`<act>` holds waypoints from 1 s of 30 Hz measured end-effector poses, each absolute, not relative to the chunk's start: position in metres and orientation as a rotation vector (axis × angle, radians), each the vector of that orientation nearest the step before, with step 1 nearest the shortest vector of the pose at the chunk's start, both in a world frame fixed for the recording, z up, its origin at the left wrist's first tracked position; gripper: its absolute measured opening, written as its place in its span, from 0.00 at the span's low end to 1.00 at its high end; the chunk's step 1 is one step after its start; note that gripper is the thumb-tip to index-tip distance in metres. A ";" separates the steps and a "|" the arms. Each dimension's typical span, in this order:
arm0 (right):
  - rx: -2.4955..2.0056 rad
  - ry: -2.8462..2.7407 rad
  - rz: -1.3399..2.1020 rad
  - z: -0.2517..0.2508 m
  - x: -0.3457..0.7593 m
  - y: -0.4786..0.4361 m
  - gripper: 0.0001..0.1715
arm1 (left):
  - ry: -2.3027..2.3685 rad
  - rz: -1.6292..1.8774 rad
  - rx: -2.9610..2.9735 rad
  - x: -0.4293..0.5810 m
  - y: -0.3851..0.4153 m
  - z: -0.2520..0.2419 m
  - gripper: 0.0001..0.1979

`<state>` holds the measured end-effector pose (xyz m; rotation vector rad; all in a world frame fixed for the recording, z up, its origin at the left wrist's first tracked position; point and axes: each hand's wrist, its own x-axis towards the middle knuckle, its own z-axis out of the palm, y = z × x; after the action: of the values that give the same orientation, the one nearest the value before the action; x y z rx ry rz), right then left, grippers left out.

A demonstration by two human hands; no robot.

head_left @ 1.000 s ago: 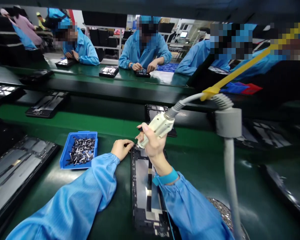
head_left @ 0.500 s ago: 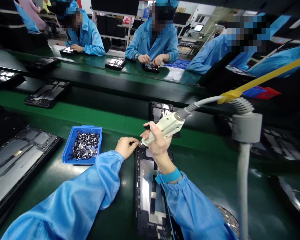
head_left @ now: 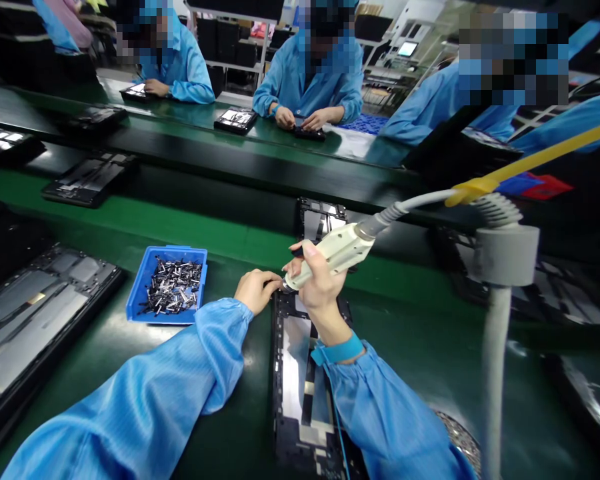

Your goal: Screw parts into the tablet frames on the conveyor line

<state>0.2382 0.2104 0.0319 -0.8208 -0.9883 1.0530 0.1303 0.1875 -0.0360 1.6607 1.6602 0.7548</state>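
Observation:
My right hand [head_left: 321, 277] is wrapped round a cream electric screwdriver [head_left: 347, 248] that tilts down to the left. Its tip meets the far left corner of an opened black tablet [head_left: 295, 360], which lies lengthwise in front of me, silver panels showing. At that same corner, my left hand [head_left: 255, 290] has thumb and forefinger closed together; whatever they pinch is too small or hidden to make out. Left of this hand sits a blue bin [head_left: 136, 293] holding many small black and silver parts [head_left: 174, 287].
Another opened tablet [head_left: 316, 215] lies just beyond the screwdriver. At left is a larger opened device [head_left: 45, 320]. A thick grey cable post [head_left: 495, 373] rises at right, near a round dish of small metal pieces [head_left: 460, 433]. Co-workers in blue [head_left: 313, 87] sit across the bench.
The view has shifted slightly. My hands and the screwdriver keep their place at the tablet's corner. Across the bench, the middle co-worker's hands have moved a little.

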 end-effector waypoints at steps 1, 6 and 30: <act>-0.825 -0.987 1.054 0.032 0.238 0.210 0.19 | 1.669 0.755 1.654 0.131 0.187 -0.036 0.11; -0.836 -0.981 1.062 0.030 0.238 0.211 0.19 | 1.702 0.754 1.631 0.133 0.187 -0.035 0.10; -0.647 -0.997 1.107 0.067 0.273 0.197 0.24 | 1.643 0.767 1.588 0.130 0.189 -0.038 0.14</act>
<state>0.2733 0.1969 0.0667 -0.6468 -0.9968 1.1068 0.1300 0.1895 -0.0384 1.5885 1.6430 0.7671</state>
